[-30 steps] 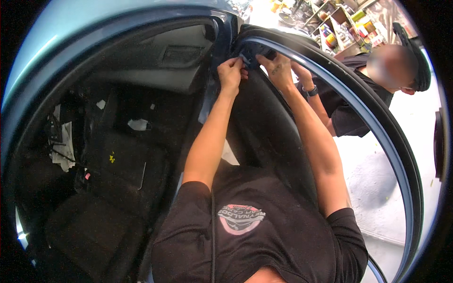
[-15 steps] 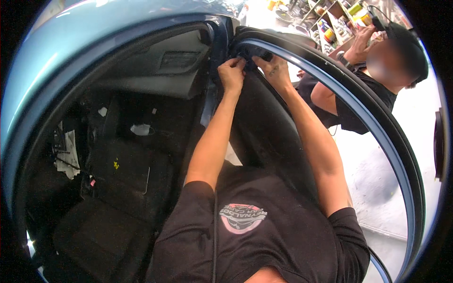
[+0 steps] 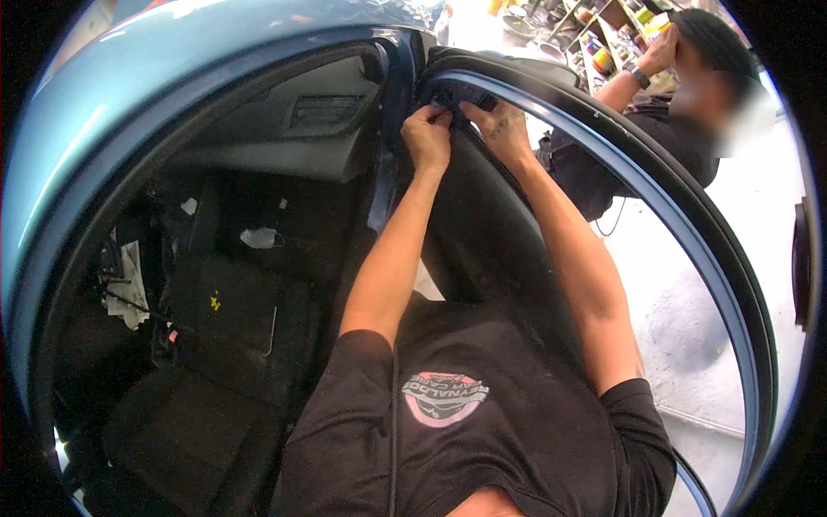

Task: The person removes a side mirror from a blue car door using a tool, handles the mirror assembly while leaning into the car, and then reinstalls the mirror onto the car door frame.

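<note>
Both my hands are up at the front upper corner of an open blue car door (image 3: pixel 642 142), beside the hinge-side pillar. My left hand (image 3: pixel 426 142) is closed in a pinch at a small dark bluish piece (image 3: pixel 455 95) in that corner. What its fingertips hold is too small and dark to name. Just to its right, my right hand (image 3: pixel 505 133) is bent round the corner, thumb pointing toward the left hand. Its other fingers are partly hidden in the dark area. Below the hands runs the black inner door panel (image 3: pixel 482 211).
Left of me is the dark car interior with a dashboard (image 3: pixel 284 155), a black seat (image 3: pixel 181 414), a face mask (image 3: pixel 258 237) and papers (image 3: pixel 129 284). Beyond the door stands a person in black (image 3: pixel 637 146), near cluttered shelves (image 3: pixel 603 43).
The person beyond the door has shifted upward in view, and their head has turned. My left hand has moved very slightly to the right; my right hand stays in place.
</note>
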Motion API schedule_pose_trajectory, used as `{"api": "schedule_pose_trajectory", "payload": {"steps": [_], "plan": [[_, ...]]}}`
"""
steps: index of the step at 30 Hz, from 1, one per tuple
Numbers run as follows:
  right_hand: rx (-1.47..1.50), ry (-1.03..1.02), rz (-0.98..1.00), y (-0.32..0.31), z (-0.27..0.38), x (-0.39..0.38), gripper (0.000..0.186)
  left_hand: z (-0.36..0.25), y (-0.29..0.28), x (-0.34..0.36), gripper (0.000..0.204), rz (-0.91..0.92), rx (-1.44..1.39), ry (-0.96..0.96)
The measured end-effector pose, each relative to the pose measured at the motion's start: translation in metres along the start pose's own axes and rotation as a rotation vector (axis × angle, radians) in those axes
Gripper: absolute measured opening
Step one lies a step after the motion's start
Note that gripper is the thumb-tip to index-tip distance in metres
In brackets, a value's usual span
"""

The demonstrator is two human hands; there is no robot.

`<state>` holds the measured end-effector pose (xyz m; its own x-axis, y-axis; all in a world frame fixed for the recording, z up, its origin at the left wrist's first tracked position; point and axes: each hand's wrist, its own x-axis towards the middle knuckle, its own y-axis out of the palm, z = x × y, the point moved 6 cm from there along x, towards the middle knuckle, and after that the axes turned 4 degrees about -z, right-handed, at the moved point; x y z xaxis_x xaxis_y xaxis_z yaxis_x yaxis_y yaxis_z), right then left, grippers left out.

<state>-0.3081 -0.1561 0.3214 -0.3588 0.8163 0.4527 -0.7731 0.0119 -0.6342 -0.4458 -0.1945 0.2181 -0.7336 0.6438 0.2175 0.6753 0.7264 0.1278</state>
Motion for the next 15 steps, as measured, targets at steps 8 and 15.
{"api": "schedule_pose_trajectory", "payload": {"steps": [8,15], "plan": [[-0.053,-0.033,0.008,-0.010,0.015,0.006,0.037,-0.010,0.000,0.006,0.014,0.028,0.002,-0.122],[-0.081,0.020,0.025,-0.003,0.010,0.008,0.037,-0.017,-0.005,0.019,0.024,0.090,0.228,0.019]]}}
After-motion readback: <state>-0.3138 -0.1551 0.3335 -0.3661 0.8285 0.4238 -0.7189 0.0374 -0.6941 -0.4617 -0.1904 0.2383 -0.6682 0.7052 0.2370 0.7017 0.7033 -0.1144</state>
